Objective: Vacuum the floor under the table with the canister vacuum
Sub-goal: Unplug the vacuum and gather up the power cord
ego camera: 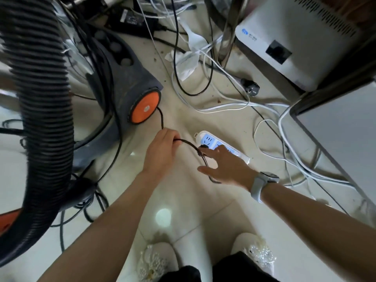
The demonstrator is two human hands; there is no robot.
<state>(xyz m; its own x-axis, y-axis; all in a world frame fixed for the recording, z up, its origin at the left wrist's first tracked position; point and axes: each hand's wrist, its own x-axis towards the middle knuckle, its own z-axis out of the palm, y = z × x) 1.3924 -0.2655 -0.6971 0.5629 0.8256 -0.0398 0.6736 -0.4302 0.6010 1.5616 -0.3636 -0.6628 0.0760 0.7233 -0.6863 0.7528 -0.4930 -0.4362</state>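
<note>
- Left hand [162,151]: fingers curled shut around the black power cord [188,143], a thin, smooth, round cable that enters the fist from above and leaves it toward the right hand.
- Right hand [225,166]: fingers spread and flat, palm down, clasping nothing; its fingertips lie at the black plug [203,147] and over the near half of the power strip [215,144]. A pale grey watch [262,185] with a matte band sits on the wrist.
- Power strip: white, rounded plastic bar with light blue socket faces, flat on the floor just right of the left fist; the plug rests at its near-left socket, though whether it is seated cannot be told.
- Canister vacuum [122,78]: dark grey moulded body with a round orange wheel [145,108], standing just above and left of the left fist; the cord runs from beside the wheel down into the fist.
- Hose [40,98]: black, ribbed, thick, arching down the far left, well apart from both hands.
- Floor [203,210]: glossy pale tiles; open bare space lies below the hands, toward the two pale shoes [156,261].
- Beyond the right hand: loose white cables [223,104] and black loops crowd the floor, bounded by a white vented box [291,37] and a metal leg [227,31].
</note>
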